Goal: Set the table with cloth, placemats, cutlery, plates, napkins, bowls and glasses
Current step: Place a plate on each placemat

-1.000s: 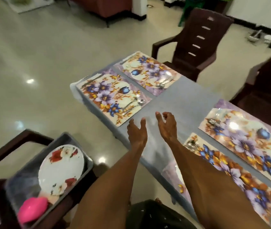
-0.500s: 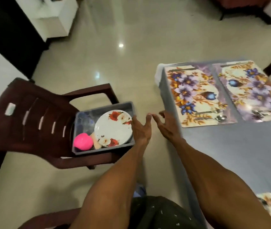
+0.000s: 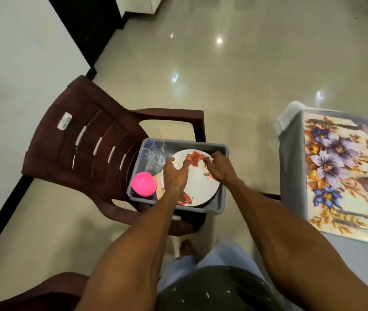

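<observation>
Round white plate with red flower print [image 3: 197, 185], top of a stack in the grey plastic tub [image 3: 222, 198] on the dark brown plastic chair [image 3: 93, 140]. Left hand [image 3: 175, 176] spread, fingertips on the plate's near-left rim; right hand [image 3: 217, 170] curled at the far-right rim, grip unclear. Risks: a glossy plate may slip from a shallow rim hold; lifting could knock the clear glasses [image 3: 154, 153] or pink round bowl [image 3: 143, 184] alongside; the tub could tip off the seat. Against half a second earlier: hands then hovered short of the tub; the view now centres on it, and the floral placemat [image 3: 344, 173] on the worktop sits at the right edge.
</observation>
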